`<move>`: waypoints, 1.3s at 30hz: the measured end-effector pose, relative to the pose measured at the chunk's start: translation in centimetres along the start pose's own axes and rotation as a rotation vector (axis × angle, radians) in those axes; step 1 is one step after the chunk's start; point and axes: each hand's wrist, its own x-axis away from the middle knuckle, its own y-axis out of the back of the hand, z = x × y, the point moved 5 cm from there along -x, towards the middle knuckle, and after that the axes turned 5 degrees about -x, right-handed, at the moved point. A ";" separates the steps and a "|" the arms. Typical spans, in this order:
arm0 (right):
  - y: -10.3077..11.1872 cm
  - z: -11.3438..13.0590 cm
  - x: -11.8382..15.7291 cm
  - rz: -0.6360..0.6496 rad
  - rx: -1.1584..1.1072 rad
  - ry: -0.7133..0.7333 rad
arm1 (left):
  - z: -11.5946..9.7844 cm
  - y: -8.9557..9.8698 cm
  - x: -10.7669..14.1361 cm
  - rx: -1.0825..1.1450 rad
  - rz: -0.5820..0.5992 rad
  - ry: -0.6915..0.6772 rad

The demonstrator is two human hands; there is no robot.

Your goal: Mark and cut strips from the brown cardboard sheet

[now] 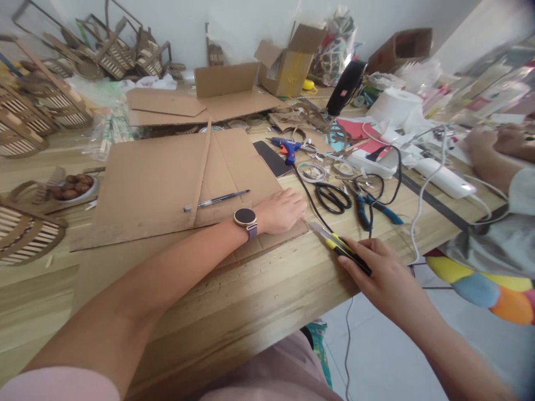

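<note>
My right hand (pixel 387 273) is wrapped round a yellow and black utility knife (pixel 349 253). Its blade is out, with the tip close to the right corner of the brown cardboard sheet (pixel 159 184). Palm down, my left hand (pixel 281 213) lies on the cardboard near that corner, its fingers partly hidden from view. A watch is on the left wrist. Across the cardboard runs a narrow cardboard strip (pixel 202 167), and a pen (pixel 216 201) rests beside it. Another cardboard layer (pixel 121 262) shows underneath, towards me.
Beyond my hands are a blue glue gun (pixel 288 149), black scissors (pixel 333 198) and blue-handled pliers (pixel 376 211). A bowl of nuts (pixel 72 188) and woven baskets (pixel 31 231) stand left. Open cardboard boxes (pixel 288 64) sit behind. Another person's hands (pixel 501 142) are at right.
</note>
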 end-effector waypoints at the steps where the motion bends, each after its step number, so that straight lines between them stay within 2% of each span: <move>1: -0.1 0.2 -0.3 0.011 -0.003 0.007 | 0.0 0.0 0.0 -0.002 -0.006 0.001; 8: -1.1 3.1 -0.4 0.091 -0.014 0.080 | -0.2 0.2 0.0 -0.023 0.016 0.004; 18: -2.7 8.9 0.4 0.120 -0.145 0.168 | -0.3 0.3 -0.6 -0.045 0.019 0.007; 22: -3.0 9.2 0.2 0.116 -0.157 0.166 | -0.3 0.0 -2.2 -0.082 0.049 0.031; 25: -2.8 8.9 -0.2 0.124 -0.161 0.178 | -0.3 0.5 -2.0 -0.094 0.039 0.033; 27: -2.7 8.7 -0.4 0.144 -0.168 0.181 | -0.5 1.5 -0.3 -0.101 0.008 -0.013; 29: -2.5 8.6 -0.5 0.172 -0.179 0.182 | -0.7 2.9 2.9 -0.102 0.011 -0.066; 32: -2.5 8.4 -0.6 0.196 -0.190 0.187 | -0.9 5.1 9.3 -0.068 0.080 -0.113; 35: -2.5 8.1 -0.7 0.200 -0.191 0.194 | -1.0 6.8 15.5 0.028 0.087 -0.082; 37: -2.6 7.8 -0.8 0.204 -0.200 0.198 | -1.1 7.0 18.6 0.071 0.109 -0.055; 39: -2.6 7.7 -0.8 0.203 -0.210 0.205 | -0.9 6.5 20.4 0.089 0.154 -0.008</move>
